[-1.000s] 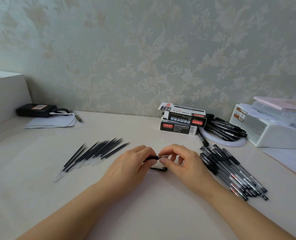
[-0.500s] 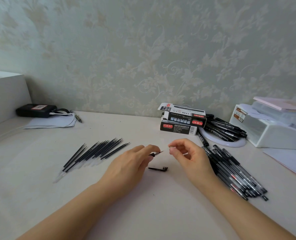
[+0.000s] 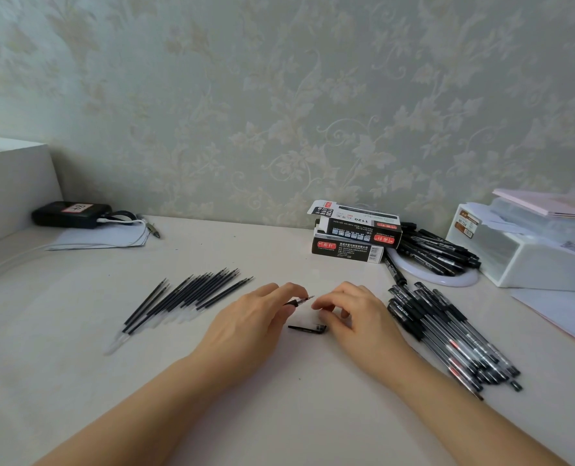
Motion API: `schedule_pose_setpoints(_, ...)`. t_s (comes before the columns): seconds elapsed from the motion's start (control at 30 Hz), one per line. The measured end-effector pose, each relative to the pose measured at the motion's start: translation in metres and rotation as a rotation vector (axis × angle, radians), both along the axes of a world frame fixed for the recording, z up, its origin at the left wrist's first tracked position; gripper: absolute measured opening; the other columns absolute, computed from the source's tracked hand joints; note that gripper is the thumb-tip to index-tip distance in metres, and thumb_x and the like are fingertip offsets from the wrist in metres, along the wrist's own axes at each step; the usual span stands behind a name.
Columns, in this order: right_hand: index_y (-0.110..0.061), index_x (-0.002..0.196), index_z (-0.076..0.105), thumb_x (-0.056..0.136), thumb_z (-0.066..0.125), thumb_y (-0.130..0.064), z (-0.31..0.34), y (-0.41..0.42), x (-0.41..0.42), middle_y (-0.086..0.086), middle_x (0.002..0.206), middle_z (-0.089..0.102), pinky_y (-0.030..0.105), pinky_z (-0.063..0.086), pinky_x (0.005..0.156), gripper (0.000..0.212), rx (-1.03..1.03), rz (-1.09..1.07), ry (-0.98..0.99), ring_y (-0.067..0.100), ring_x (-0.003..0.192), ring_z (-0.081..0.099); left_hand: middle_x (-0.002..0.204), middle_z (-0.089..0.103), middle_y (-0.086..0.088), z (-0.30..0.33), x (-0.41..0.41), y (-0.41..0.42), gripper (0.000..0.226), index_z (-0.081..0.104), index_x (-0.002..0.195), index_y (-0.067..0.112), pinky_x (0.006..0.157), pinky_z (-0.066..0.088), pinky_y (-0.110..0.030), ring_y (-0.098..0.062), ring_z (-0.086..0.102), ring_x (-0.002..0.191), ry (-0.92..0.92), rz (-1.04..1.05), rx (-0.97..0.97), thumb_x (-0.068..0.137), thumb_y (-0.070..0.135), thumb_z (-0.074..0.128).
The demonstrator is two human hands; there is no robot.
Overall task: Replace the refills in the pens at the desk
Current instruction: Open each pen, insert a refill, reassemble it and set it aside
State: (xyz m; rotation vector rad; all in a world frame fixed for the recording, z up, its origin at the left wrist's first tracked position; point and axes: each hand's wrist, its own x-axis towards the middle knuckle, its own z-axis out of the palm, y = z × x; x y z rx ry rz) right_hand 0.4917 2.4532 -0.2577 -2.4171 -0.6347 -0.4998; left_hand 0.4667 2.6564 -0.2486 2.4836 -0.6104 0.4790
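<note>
Centrally, on the pale surface, two bare hands are recorded. A pen is pinched in the curled grip of the left hand, its pointed tip being directed right toward the right hand; most of its barrel is hidden beneath the fingers. The right hand is held just beside that tip, fingers curled, and whether anything small is pinched in its grip cannot be told. A black clip piece is laid flat on the surface between the two hands, close to the right hand's lower fingers. A fanned row of loose refills is set out to the left of the left hand, dark shafts pointing up and right, clear ends toward the near edge. A heap of assembled pens is piled to the right of the right hand, lying diagonally. Two stacked pen boxes, black with red labels, are placed near the wall, the upper one with an opened flap. A second pile of black pens is seen behind them on a white round plate. A white storage box with papers on top is noted at far right. A black case with a cable, resting on a sheet of paper, is listed at far left.
</note>
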Motion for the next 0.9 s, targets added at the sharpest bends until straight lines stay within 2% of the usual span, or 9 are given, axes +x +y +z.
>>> schedule_pose_setpoints(0.07,-0.029,0.101,0.072,0.09,0.067,-0.02,0.001,0.001,0.0,-0.017,0.087,0.057,0.009,0.035,0.074,0.015,0.031,-0.01,0.013,-0.003,0.083,0.047,0.094,0.052,0.02,-0.001,0.0,0.0,0.022,0.044,0.119,0.045,0.068,0.05,-0.037,-0.007,0.052,0.079,-0.005,-0.001,-0.003,0.101,0.033,0.039)
schedule_pose_setpoints(0.2,-0.031,0.1,0.073,0.092,0.066,-0.026,0.007,0.002,-0.003,-0.016,0.089,0.062,0.012,0.038,0.07,0.012,0.227,-0.012,0.001,0.007,0.078,0.054,0.089,0.049,0.026,0.0,-0.001,0.0,0.023,0.042,0.121,0.043,0.07,0.05,-0.034,-0.002,0.049,0.078,-0.021,-0.004,-0.045,0.101,0.034,0.041)
schedule_pose_setpoints(0.3,-0.037,0.1,0.072,0.09,0.067,-0.034,0.013,0.002,-0.007,-0.016,0.091,0.065,0.017,0.04,0.068,0.011,0.364,0.056,0.112,0.01,0.079,0.055,0.088,0.054,0.021,0.002,-0.003,-0.002,0.022,0.041,0.121,0.042,0.068,0.05,-0.036,-0.007,0.052,0.076,-0.021,-0.037,-0.064,0.1,0.034,0.041)
schedule_pose_setpoints(0.43,-0.03,0.088,0.074,0.088,0.071,-0.025,0.015,0.002,-0.008,-0.016,0.081,0.068,0.015,0.036,0.062,0.006,0.389,0.118,0.172,0.003,0.069,0.052,0.09,0.056,0.018,0.006,-0.006,-0.005,0.018,0.044,0.117,0.04,0.067,0.049,-0.037,-0.009,0.052,0.075,-0.025,-0.073,-0.06,0.1,0.034,0.042)
schedule_pose_setpoints(0.53,-0.025,0.083,0.072,0.088,0.071,-0.018,0.015,0.001,-0.005,-0.011,0.078,0.069,0.017,0.041,0.064,0.009,0.531,0.103,0.21,0.001,0.066,0.052,0.09,0.054,0.019,0.007,-0.007,-0.004,0.015,0.045,0.114,0.039,0.068,0.049,-0.038,-0.01,0.051,0.078,-0.02,-0.061,-0.053,0.1,0.033,0.041)
schedule_pose_setpoints(0.6,-0.023,0.083,0.071,0.09,0.069,-0.017,0.016,-0.003,-0.003,-0.009,0.078,0.068,0.017,0.045,0.068,0.009,0.693,0.061,0.252,0.003,0.068,0.054,0.091,0.053,0.019,0.007,-0.007,-0.003,0.013,0.046,0.112,0.038,0.068,0.048,-0.037,-0.009,0.05,0.08,-0.027,-0.021,-0.056,0.1,0.034,0.04)
schedule_pose_setpoints(0.73,-0.016,0.087,0.062,0.096,0.057,-0.018,0.017,-0.01,0.001,-0.004,0.077,0.064,0.015,0.044,0.058,0.011,1.007,-0.036,0.258,0.005,0.061,0.047,0.096,0.057,0.019,0.007,-0.007,-0.002,0.012,0.048,0.107,0.036,0.065,0.048,-0.032,-0.006,0.051,0.079,-0.069,0.14,-0.04,0.099,0.04,0.04)
schedule_pose_setpoints(0.9,-0.015,0.09,0.054,0.101,0.05,-0.02,0.015,-0.01,0.001,-0.004,0.077,0.065,0.017,0.044,0.057,0.013,1.068,-0.089,0.206,0.007,0.061,0.049,0.083,0.054,0.015,0.009,-0.003,0.003,0.007,0.047,0.089,0.031,0.053,0.039,-0.028,-0.005,0.047,0.064,-0.081,0.322,-0.094,0.095,0.035,0.048)
